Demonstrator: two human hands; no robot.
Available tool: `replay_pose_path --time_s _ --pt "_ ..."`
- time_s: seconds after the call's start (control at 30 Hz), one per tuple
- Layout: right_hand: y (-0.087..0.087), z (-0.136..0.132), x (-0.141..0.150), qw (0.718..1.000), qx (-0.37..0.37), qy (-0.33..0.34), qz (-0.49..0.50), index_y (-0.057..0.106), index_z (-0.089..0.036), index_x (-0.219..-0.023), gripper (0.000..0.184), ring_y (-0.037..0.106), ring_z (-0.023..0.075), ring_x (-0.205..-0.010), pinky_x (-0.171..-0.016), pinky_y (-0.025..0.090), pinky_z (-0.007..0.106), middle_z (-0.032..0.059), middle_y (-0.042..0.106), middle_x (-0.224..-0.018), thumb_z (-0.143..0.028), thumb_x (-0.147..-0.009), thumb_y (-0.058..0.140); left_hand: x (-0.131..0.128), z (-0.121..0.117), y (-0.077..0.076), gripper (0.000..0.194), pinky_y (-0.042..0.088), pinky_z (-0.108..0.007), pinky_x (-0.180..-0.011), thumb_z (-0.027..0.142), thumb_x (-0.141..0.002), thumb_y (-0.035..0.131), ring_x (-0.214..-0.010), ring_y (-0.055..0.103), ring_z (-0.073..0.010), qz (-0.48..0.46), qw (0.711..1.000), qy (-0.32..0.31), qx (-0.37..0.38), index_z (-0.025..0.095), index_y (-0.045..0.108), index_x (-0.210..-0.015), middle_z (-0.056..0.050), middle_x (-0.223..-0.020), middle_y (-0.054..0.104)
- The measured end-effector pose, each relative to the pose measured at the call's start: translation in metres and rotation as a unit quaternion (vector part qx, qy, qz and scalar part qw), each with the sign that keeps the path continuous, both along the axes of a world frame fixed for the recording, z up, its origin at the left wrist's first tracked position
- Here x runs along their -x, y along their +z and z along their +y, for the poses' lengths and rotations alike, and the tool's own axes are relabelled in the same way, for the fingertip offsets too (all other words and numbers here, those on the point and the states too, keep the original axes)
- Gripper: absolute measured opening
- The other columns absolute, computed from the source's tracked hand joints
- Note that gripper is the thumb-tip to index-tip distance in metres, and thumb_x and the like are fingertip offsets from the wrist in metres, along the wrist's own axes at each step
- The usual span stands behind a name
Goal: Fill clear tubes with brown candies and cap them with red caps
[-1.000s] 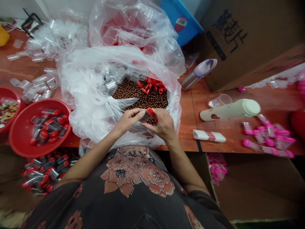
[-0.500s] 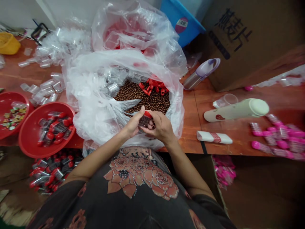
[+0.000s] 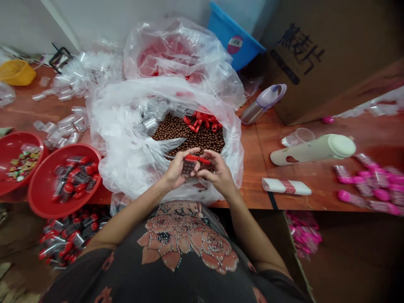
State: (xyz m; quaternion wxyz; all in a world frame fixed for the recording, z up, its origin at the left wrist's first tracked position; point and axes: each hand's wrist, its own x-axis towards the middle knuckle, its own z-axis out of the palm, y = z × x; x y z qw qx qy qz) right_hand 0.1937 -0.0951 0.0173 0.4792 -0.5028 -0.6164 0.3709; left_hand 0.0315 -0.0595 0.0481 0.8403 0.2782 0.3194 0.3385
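Observation:
Over the opened plastic bag, my left hand (image 3: 176, 171) is closed around a clear plastic container (image 3: 188, 168) filled with small brown balls. My right hand (image 3: 219, 172) pinches a red cap (image 3: 204, 160) at the container's right side, thumb below and fingers above. Whether cap and container are joined cannot be made out. Beneath both hands lies a bed of chocolate-brown balls (image 3: 176, 131) in the bag (image 3: 116, 147). Loose red caps (image 3: 205, 121) and clear empty containers (image 3: 150, 124) rest on the far part of the balls.
Left stands a red bowl (image 3: 33, 191) of filled, red-capped containers; beside it, another red bowl (image 3: 8, 168) holds small wrapped pieces. Right are a purple-lidded bottle (image 3: 265, 101), a pale green flask (image 3: 311, 151), a white packet (image 3: 285, 186) and pink-capped tubes (image 3: 378, 179). A cardboard box (image 3: 334, 59) stands behind.
My right hand's fingers have spread from around the container toward its red cap, so more red shows. The whole scene sits slightly lower in view.

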Motion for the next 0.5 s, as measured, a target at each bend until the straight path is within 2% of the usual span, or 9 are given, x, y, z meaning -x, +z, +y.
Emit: replay_pose_path --time_s 0.1,0.17,0.23,0.3,0.37,0.43,0.5 --pt "-0.002 0.000 0.006 0.972 0.101 -0.098 0.187 0.055 -0.024 -0.099 0.027 0.067 0.0138 -0.075 -0.068 0.058 0.029 0.0003 0.070 -0.091 -0.039 -0.083 0.070 0.001 -0.001 0.001 0.055 0.052 -0.029 -0.054 0.041 -0.092 0.039 -0.047 0.044 -0.0118 0.014 1.000 -0.019 0.015 0.014 0.043 -0.140 0.002 -0.061 0.057" --pt "0.000 0.001 0.011 0.950 0.111 -0.149 0.249 0.054 -0.024 -0.096 0.028 0.068 0.0128 -0.076 -0.070 0.058 0.027 -0.0004 0.072 -0.092 -0.035 -0.079 0.074 0.000 -0.002 0.001 0.055 0.051 -0.027 -0.051 0.042 -0.093 0.039 -0.046 0.044 -0.0116 0.017 0.999 -0.033 0.017 0.014 0.043 -0.141 0.003 -0.060 0.056" --pt "0.005 0.003 0.016 0.942 0.092 -0.178 0.268 0.054 -0.025 -0.100 0.030 0.069 0.0136 -0.081 -0.075 0.059 0.029 0.0007 0.074 -0.098 -0.034 -0.079 0.074 -0.003 -0.003 -0.001 0.055 0.051 -0.027 -0.051 0.047 -0.095 0.039 -0.045 0.044 -0.0114 0.022 0.999 -0.039 0.017 0.015 0.046 -0.138 0.003 -0.059 0.055" --pt "0.011 0.002 0.020 0.959 0.076 -0.157 0.223 0.057 -0.026 -0.105 0.027 0.070 0.0163 -0.089 -0.081 0.059 0.034 0.0032 0.074 -0.106 -0.036 -0.083 0.070 -0.005 -0.004 -0.003 0.057 0.051 -0.027 -0.051 0.058 -0.094 0.040 -0.043 0.045 -0.0112 0.039 0.998 -0.045 0.014 0.015 0.052 -0.131 0.003 -0.057 0.055" --pt "0.015 -0.001 0.022 0.988 0.048 -0.099 0.109 0.062 -0.027 -0.113 0.030 0.068 0.0206 -0.100 -0.089 0.057 0.041 0.0056 0.072 -0.115 -0.040 -0.086 0.067 -0.008 -0.005 -0.005 0.066 0.049 -0.025 -0.049 0.071 -0.090 0.039 -0.044 0.048 -0.0111 0.062 0.997 -0.038 0.008 0.015 0.059 -0.118 0.001 -0.057 0.056" --pt "0.017 -0.005 0.023 0.998 0.000 -0.044 -0.037 0.059 -0.029 -0.126 0.046 0.063 0.0261 -0.111 -0.097 0.053 0.049 0.0081 0.068 -0.125 -0.045 -0.084 0.069 -0.009 -0.005 -0.004 0.073 0.045 -0.021 -0.046 0.080 -0.086 0.036 -0.046 0.051 -0.0108 0.077 0.997 -0.025 0.002 0.014 0.063 -0.104 0.000 -0.058 0.057" --pt "0.017 -0.010 0.023 0.986 -0.052 -0.024 -0.155 0.049 -0.028 -0.139 0.069 0.056 0.0310 -0.119 -0.102 0.049 0.055 0.0112 0.062 -0.134 -0.048 -0.079 0.075 -0.010 -0.005 -0.002 0.075 0.043 -0.019 -0.045 0.082 -0.084 0.035 -0.048 0.053 -0.0102 0.079 0.997 -0.016 -0.008 0.014 0.064 -0.097 -0.001 -0.060 0.058"
